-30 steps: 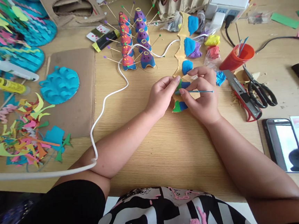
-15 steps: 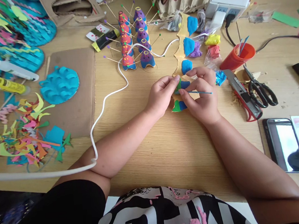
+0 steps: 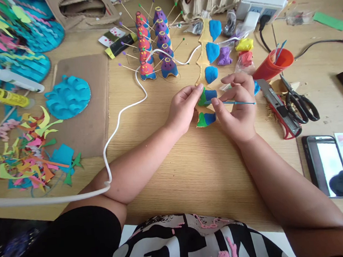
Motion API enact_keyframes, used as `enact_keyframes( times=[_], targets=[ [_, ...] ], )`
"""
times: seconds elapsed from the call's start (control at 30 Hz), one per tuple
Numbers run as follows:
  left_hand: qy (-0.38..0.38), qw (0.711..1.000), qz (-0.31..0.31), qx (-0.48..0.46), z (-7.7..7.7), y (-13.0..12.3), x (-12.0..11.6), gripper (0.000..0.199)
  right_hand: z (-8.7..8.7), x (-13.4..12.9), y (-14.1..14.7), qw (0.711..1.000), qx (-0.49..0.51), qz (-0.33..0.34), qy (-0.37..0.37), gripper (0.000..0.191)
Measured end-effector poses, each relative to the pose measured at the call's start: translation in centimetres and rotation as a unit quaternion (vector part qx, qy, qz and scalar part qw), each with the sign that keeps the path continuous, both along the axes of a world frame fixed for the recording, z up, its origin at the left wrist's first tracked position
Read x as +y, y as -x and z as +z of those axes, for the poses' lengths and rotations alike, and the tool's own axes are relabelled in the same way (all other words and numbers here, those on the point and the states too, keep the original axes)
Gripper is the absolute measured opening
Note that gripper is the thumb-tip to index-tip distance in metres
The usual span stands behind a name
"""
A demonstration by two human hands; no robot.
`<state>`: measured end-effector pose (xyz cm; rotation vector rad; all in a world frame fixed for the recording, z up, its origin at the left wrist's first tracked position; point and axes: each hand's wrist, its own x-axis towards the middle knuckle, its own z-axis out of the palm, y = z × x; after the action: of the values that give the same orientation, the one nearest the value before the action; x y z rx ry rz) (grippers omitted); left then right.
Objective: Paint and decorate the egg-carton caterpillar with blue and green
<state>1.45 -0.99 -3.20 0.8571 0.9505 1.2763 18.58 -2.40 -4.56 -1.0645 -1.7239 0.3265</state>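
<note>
A tan cardboard strip [image 3: 203,57] runs away from me with blue clay patches along its right side. Its two nearest bumps carry green clay [image 3: 201,120] beside blue clay [image 3: 211,97]. My left hand [image 3: 184,106] pinches the strip's left edge by the upper green patch. Between the thumb and index finger of my right hand [image 3: 236,109] is a thin blue stick [image 3: 244,103], its tip at the upper green and blue patches. The right hand's other fingers are partly raised.
Red and purple bump figures [image 3: 146,68] with pins stand beyond my left hand. A white cable [image 3: 117,127] crosses the left side. At right are an orange cup [image 3: 285,59], a cutter [image 3: 280,109], scissors [image 3: 303,103] and a phone [image 3: 328,167].
My right hand has moved slightly right with the blue stick, showing more of the near clay patches. The far part of the strip has shifted left. My left hand keeps its pinch.
</note>
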Motion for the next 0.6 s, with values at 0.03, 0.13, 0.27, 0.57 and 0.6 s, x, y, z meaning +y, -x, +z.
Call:
enact_keyframes(
  times=[0.03,0.13,0.27,0.57,0.6],
  targets=[
    [0.001,1.0,0.0,0.0,0.03,0.01,0.0,0.047,-0.03,0.02,-0.01,1.0,0.001,0.0,-0.001,0.028],
    [-0.003,1.0,-0.004,-0.009,0.07,0.03,-0.04,0.046,-0.11,0.1,-0.04,1.0,0.002,0.015,-0.002,0.026],
    [-0.004,1.0,-0.009,-0.012,0.12,0.04,-0.14,0.046,-0.18,0.17,-0.01,1.0,0.001,0.02,0.002,0.023],
    [0.003,1.0,-0.01,-0.025,-0.04,0.22,-0.07,0.046,-0.3,0.56,-0.08,1.0,-0.012,0.009,0.004,0.027],
    [0.006,1.0,-0.009,-0.024,-0.02,0.23,-0.05,0.046,-0.29,0.58,-0.09,1.0,-0.013,0.007,0.007,0.028]
  ],
)
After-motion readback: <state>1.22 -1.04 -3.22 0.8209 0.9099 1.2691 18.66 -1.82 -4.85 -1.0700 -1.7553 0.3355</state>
